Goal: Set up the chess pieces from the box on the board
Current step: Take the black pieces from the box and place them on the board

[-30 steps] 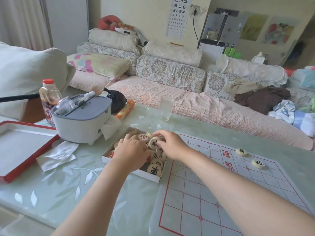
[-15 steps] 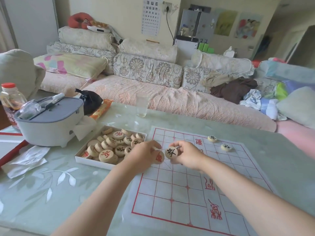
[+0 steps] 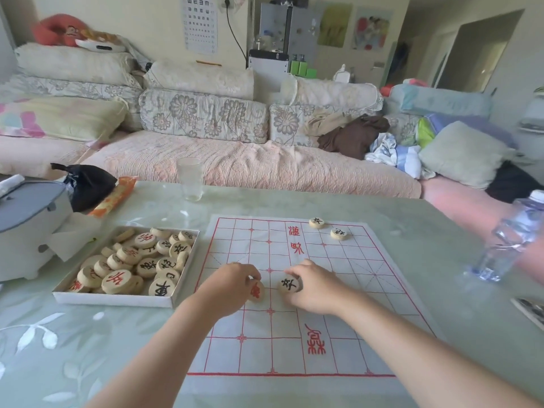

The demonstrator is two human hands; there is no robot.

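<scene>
Over the middle of the board (image 3: 338, 319), the left hand (image 3: 232, 285) has its grip pinched on a red-marked piece (image 3: 256, 290). The right hand (image 3: 316, 285) has its grip on a black-marked piece (image 3: 290, 284). Both discs tilt, faces toward the camera. They are probably light, stiff, smooth wood, best taken by the rim. Being round, they have no long axis. The box (image 3: 112, 300) lies left of the board on the counter (image 3: 435, 260). A placed piece (image 3: 338, 233) and a farther placed piece (image 3: 317, 222) lie flat at the board's far edge.

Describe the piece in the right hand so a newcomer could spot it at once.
Find the white cloth board with red lines. Near its middle the right hand pinches a pale round piece. Its character is black, while the left hand beside it holds a red-marked piece.
</scene>
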